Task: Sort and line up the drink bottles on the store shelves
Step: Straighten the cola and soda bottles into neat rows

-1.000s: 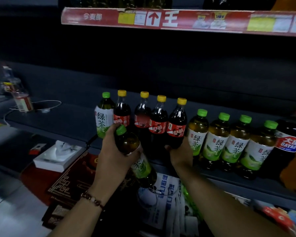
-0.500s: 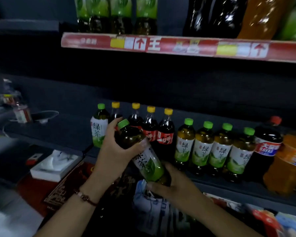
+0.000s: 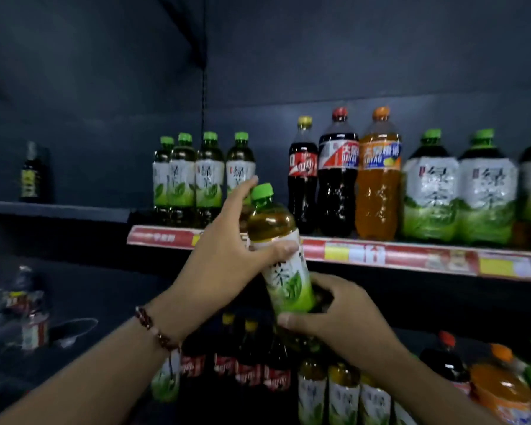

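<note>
Roughly halfway done, it seems: a green tea bottle (image 3: pixel 281 256) is gripped by both the left hand (image 3: pixel 227 253) and right hand (image 3: pixel 334 314), held off the upper shelf (image 3: pixel 380 256) edge, near its matching green tea row (image 3: pixel 203 179). Placing is left.

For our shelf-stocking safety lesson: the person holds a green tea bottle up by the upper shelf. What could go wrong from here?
1. The green tea bottle is tilted; the left hand and right hand could let it slip.
2. It may knock the small green tea row or the cola bottle, which stand close by.
</note>
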Motion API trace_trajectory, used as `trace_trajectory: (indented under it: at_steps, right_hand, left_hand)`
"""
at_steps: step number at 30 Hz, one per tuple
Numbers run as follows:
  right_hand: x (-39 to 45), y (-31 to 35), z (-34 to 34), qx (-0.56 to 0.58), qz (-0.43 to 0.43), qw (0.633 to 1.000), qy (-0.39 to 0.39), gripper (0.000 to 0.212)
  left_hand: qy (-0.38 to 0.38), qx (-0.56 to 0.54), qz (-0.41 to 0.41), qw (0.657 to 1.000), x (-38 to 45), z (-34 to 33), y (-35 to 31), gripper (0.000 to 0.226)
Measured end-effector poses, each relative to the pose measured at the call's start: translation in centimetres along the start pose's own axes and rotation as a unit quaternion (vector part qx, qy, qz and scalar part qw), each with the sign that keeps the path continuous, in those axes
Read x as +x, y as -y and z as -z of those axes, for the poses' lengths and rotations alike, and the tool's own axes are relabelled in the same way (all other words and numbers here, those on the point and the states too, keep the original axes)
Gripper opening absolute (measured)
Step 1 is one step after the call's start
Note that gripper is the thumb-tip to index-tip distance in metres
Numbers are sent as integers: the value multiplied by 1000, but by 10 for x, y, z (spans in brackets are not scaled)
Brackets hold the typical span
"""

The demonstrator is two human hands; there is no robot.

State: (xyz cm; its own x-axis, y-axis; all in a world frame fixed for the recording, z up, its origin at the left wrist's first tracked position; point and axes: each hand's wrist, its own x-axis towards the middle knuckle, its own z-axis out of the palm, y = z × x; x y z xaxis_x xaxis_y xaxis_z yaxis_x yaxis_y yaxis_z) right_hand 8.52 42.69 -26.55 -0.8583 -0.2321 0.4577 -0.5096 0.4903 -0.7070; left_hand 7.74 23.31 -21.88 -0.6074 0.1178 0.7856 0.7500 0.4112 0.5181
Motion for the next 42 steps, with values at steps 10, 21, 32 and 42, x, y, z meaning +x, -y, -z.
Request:
trace_trajectory:
  at_steps: [10,21,32,42]
  right_hand:
    - [115,56,20,-40,44,995,-75,39]
    - [156,90,54,-221,27,975,-6,32]
    - [243,121,108,-618,133,756,-167,60]
    - [266,119,118,-588,73,793,-141,50]
  left_hand:
    - [43,274,-130,952,132,38,-16,106]
    - [53,342,-133,929,198,22,41,93]
    - [28,571,-110,813,214,-6,64,92]
    - [35,554,-102,825,190,-16,75,101]
